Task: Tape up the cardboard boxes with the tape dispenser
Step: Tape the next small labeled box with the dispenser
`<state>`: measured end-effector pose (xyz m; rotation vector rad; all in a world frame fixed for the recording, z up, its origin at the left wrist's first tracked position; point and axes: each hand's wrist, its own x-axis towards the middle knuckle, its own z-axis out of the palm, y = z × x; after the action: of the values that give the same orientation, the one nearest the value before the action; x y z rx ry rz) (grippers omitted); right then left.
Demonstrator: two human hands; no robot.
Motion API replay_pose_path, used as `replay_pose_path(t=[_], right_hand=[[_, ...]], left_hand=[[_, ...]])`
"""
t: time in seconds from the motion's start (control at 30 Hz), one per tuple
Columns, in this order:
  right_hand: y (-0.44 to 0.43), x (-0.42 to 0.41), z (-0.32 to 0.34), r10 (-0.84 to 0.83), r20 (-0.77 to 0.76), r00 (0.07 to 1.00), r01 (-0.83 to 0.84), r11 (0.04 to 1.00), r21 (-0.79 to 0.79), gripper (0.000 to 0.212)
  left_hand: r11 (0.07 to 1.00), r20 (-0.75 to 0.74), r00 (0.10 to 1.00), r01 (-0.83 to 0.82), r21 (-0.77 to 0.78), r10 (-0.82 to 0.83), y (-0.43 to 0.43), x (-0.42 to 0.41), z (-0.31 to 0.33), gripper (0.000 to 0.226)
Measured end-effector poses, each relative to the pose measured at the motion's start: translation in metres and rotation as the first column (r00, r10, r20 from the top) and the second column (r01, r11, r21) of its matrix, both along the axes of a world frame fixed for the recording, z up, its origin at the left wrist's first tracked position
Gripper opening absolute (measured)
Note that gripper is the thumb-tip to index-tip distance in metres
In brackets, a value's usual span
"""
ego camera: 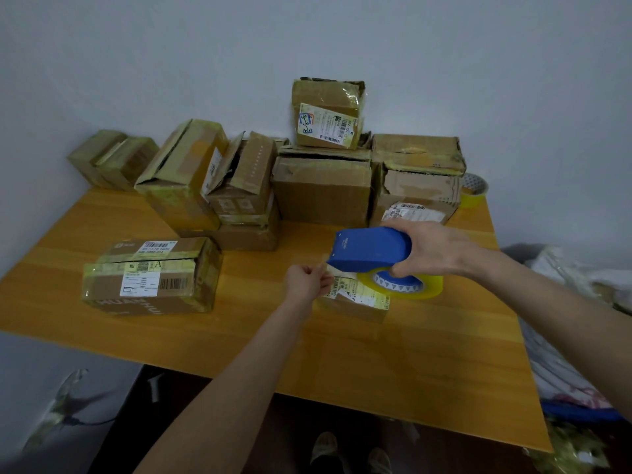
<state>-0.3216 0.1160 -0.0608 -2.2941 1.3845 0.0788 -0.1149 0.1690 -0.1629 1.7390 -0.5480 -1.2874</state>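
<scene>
Two hands at work over one small box (355, 304) near the middle of the table (376, 378). The right hand (434, 249) grips the tape dispenser (371, 249) by its rear end, fingers and thumb curled round the blue body. The dispenser hangs just above the small box, nose pointing left toward the other hand.

The left hand (307, 280) is closed in a pinch — fingertips hold the tape end (323, 266), a short pale strip coming off the dispenser's nose. Hand and nose are just beside each other, with the strip between them. Whether the strip already touches the cardboard I cannot tell.

Dispenser: solid blue plastic shell, flat front face, small white print near the top edge, too small to read. The tape roll (403, 285) sits under the shell — clear yellowish tape on a blue and white core, lying nearly flat over the small box's right end.

Small box: brown cardboard, low, white shipping label with barcode on top, largely hidden by hands and roll.

A labelled box (150, 275), banded with yellowed tape, lies well apart at the left. A pile of boxes (321, 189) stands along the wall, some with flaps gaping. A spare roll (473, 191) rests at the far right of the pile.
</scene>
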Motion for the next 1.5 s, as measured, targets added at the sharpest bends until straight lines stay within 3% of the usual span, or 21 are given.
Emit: replay_pose_path(t=[0.33,0.5,0.63,0.77,0.9,0.97,1.2,1.5], right_hand=[[0.007,-0.01,0.002,0.021,-0.095,0.995,-0.019,0.999,0.027,0.073],[0.002,-0.011,0.003,0.023,-0.107,0.994,-0.018,0.999,0.047,0.073],[0.0,-0.008,0.005,0.029,-0.111,0.993,-0.023,0.998,0.06,0.071],[0.003,-0.007,0.003,-0.029,-0.033,0.999,0.031,0.998,0.056,0.068],[-0.002,-0.001,0.006,-0.103,0.187,0.977,0.093,0.993,0.067,0.063],[-0.006,0.0,0.013,-0.106,0.224,0.969,0.091,0.993,0.075,0.058],[0.003,-0.007,0.008,-0.065,-0.027,0.998,0.065,0.997,0.031,0.068],[0.007,-0.006,-0.003,-0.072,-0.098,0.993,0.077,0.996,0.046,0.069]], left_hand=[[0.999,0.091,0.996,-0.02,0.029,0.017,-0.004,0.002,-0.003,0.012],[0.997,0.331,0.943,0.015,0.069,-0.037,0.001,0.028,-0.011,0.021],[0.993,0.324,0.942,0.056,0.103,-0.087,0.002,0.028,-0.015,0.02],[0.997,0.229,0.972,0.038,0.068,-0.053,0.001,0.027,-0.019,0.017],[0.998,0.195,0.98,-0.036,-0.054,0.046,-0.001,0.027,-0.016,0.014],[0.996,0.185,0.981,-0.038,-0.08,0.052,-0.004,0.027,-0.013,0.013],[0.998,0.277,0.96,0.058,-0.025,-0.049,-0.01,0.021,-0.017,0.015],[0.991,0.301,0.945,0.118,0.057,-0.13,-0.015,0.014,-0.02,0.015]])
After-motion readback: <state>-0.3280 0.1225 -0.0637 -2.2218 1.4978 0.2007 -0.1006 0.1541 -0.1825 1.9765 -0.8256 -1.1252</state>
